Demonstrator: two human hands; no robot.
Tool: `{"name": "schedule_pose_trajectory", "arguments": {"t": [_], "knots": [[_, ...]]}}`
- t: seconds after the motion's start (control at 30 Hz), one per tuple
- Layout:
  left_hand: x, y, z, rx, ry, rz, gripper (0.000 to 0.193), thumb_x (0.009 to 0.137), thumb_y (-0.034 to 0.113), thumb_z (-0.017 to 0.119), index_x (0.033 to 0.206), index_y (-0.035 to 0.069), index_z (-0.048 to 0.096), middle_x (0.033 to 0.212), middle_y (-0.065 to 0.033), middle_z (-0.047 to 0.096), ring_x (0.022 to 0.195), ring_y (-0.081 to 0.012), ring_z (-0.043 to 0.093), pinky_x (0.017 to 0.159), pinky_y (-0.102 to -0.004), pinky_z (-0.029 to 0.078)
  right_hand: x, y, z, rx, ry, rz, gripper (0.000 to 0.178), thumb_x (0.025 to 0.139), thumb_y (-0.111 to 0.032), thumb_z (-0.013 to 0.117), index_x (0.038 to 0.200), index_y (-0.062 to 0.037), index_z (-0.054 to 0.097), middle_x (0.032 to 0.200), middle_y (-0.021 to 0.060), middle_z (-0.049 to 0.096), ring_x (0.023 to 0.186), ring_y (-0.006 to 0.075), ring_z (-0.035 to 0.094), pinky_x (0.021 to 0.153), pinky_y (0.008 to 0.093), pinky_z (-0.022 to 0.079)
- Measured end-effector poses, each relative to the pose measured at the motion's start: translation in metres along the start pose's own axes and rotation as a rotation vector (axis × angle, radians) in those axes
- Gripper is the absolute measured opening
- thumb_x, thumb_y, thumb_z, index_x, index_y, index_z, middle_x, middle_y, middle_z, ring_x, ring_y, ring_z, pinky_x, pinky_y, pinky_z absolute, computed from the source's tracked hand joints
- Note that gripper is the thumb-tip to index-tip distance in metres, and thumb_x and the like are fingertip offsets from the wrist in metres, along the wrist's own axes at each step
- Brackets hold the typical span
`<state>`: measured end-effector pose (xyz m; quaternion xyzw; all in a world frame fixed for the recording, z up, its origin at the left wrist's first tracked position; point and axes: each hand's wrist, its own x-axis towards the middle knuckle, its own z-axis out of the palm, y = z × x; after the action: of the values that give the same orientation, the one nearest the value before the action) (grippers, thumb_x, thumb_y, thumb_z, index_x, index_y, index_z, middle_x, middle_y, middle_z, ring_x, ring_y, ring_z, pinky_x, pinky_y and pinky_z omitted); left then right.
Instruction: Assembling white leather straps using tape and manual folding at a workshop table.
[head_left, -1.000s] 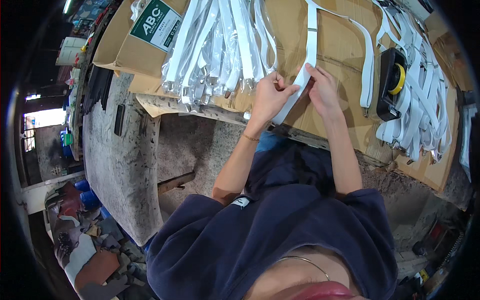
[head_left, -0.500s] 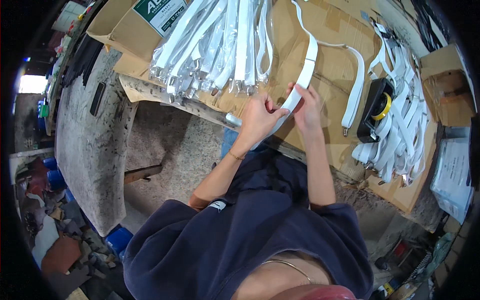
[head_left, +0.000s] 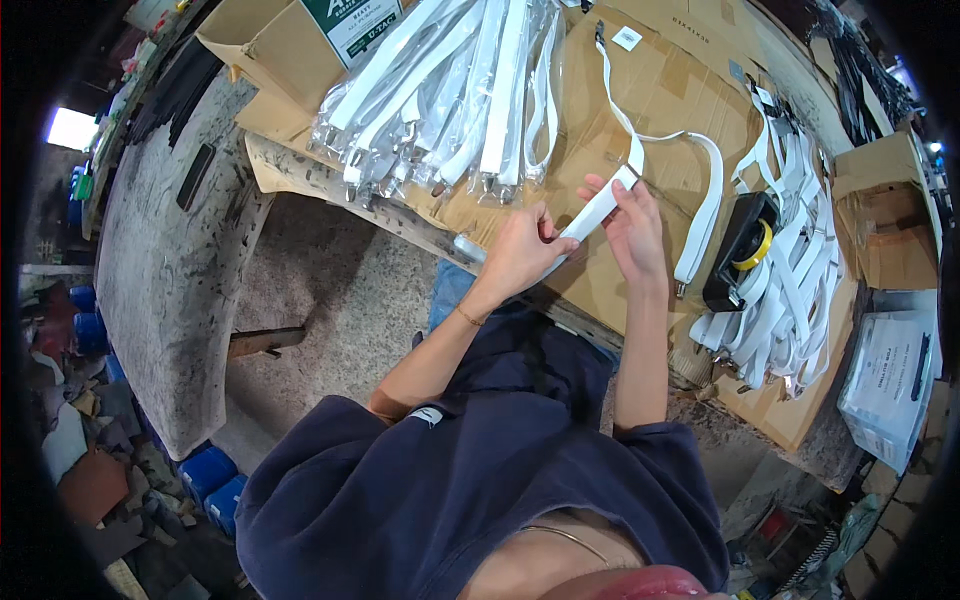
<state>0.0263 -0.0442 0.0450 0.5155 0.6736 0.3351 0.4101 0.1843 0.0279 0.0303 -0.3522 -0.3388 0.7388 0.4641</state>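
Note:
A pair of white elastic suspenders is stretched slantwise between my hands at the near edge of the cardboard-covered table. My left hand pinches the band between thumb and fingers. Higher up, my right hand holds it by the thumb, beside a metal slide, with its other fingers partly spread behind. Beyond that slide, the straps run up the table to a dark clip. Another strap end curves down on the right to a metal clip. Part of the band below my left hand is hidden.
Plastic-wrapped white suspenders lie at upper left beside an open carton. A loose pile of suspenders is on the right, with a black tool with a yellow ring against it. A phone-like dark object lies on the left bench.
The metal slide has come closer to me, and my right hand has moved up beside it, with its fingers more spread. My left hand keeps its pinch. The whole view has shifted slightly.

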Motion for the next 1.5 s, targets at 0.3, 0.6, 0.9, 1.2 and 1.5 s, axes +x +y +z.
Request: {"name": "schedule_pose_trajectory", "arguments": {"t": [0.3,0.6,0.9,1.2,1.5], "knots": [[0.022,0.017,-0.005,-0.101,0.031,0.131,0.037,0.070,0.009,0.081,0.070,0.004,0.045,0.071,-0.0088,0.063,0.069,-0.0103,0.061,0.061,-0.0279,0.050,-0.005,0.012,0.001,0.159,-0.109,0.073,0.022,0.095,-0.016,0.055,0.114,-0.0034,0.055,0.111,0.0130,0.065,0.096,0.0205,0.063,0.085,0.0343,0.048],[0.025,-0.004,0.003,-0.171,0.071,0.135,0.033,0.071,0.011,0.081,0.075,0.003,0.050,0.070,-0.0089,0.065,0.070,-0.0132,0.065,0.062,-0.0288,0.050,0.009,0.018,-0.009,0.140,0.047,-0.086,0.018,0.093,-0.014,0.061,0.105,-0.0018,0.066,0.095,0.0038,0.066,0.084,0.0124,0.059,0.078,0.0291,0.045],[0.021,0.016,-0.010,-0.172,0.017,0.154,0.033,0.079,0.009,0.075,0.104,0.000,0.057,0.078,-0.0140,0.071,0.071,-0.0116,0.065,0.062,-0.0266,0.048,-0.002,0.019,0.004,0.005,0.141,-0.212,0.018,0.089,-0.006,0.065,0.103,0.0057,0.066,0.094,0.0062,0.066,0.083,0.0120,0.061,0.077,0.0260,0.049],[0.025,0.022,-0.010,-0.302,-0.038,0.191,0.035,0.082,0.008,0.070,0.112,0.000,0.055,0.076,-0.0126,0.070,0.068,-0.0089,0.062,0.058,-0.0253,0.046,-0.007,0.030,0.003,-0.128,0.119,-0.291,0.018,0.089,-0.009,0.066,0.101,0.0041,0.068,0.089,0.0048,0.067,0.078,0.0105,0.061,0.072,0.0238,0.048],[0.013,0.018,-0.009,-0.110,-0.049,0.126,0.038,0.080,0.010,0.071,0.111,0.000,0.053,0.074,-0.0131,0.070,0.067,-0.0139,0.065,0.060,-0.0294,0.048,0.029,0.040,-0.018,0.323,0.031,0.160,0.013,0.095,-0.019,0.058,0.098,-0.0069,0.061,0.085,0.0008,0.063,0.074,0.0113,0.059,0.069,0.0255,0.048]]}}
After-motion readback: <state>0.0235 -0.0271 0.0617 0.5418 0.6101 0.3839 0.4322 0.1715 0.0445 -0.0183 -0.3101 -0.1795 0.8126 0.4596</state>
